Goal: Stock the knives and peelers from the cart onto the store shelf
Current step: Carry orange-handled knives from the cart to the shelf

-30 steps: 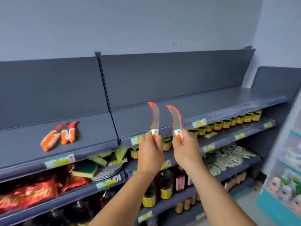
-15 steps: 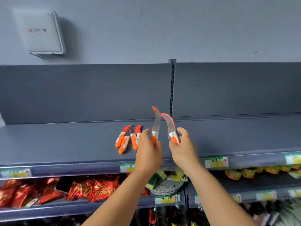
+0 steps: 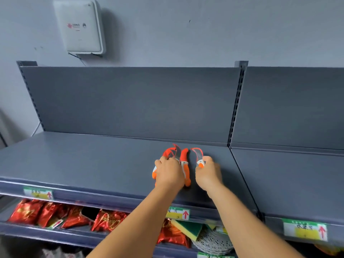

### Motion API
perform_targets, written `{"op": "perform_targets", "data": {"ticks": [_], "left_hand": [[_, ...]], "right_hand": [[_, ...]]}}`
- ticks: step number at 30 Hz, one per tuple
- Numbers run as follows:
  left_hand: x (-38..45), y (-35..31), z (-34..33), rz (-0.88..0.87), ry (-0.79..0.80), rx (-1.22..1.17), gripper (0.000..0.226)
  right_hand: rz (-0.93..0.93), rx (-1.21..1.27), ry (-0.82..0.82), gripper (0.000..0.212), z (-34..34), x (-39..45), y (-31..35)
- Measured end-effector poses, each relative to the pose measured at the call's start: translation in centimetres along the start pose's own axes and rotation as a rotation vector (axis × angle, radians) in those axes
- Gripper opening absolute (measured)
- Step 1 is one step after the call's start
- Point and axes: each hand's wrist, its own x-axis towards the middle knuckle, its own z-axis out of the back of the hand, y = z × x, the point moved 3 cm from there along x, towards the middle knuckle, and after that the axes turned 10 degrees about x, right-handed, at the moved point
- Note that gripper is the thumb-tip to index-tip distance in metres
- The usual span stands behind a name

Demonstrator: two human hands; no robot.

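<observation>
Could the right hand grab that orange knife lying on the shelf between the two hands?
Probably not yet: the right hand is right beside the orange knife with nothing between them, but its fingers already grip a curved knife.

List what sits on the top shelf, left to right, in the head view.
Left hand gripping a curved knife → orange-handled knife lying on the shelf → right hand gripping a second curved knife.

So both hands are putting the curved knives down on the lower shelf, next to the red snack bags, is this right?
Not quite. In the head view the left hand and right hand set the curved knives on the top shelf, beside the orange-handled knives already lying there. The red snack bags sit on the shelf below.
</observation>
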Motion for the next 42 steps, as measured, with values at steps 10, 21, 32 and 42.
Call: {"op": "perform_targets", "data": {"ticks": [10,21,32,42], "left_hand": [[0.5,-0.8,-0.2,-0.071,0.014,0.181,0.030],[-2.5,-2.1,1.2,-0.215,-0.140,0.060,0.057],[-15.0,-10.8,1.3,-0.670,-0.162,-0.061,0.054],[-31.3,-22.3,-3.5,-1.108,0.015,-0.125,0.055]], "right_hand": [[-0.043,-0.228,0.065,0.033,-1.2,0.9,-0.1],[0.099,-0.401,0.050,0.050,2.9,-3.0,-0.2],[0.027,-0.425,-0.206,0.054,14.7,-15.4,-7.0],[-0.376,-0.379,-0.434,0.051,25.3,-29.6,-21.4]]}}
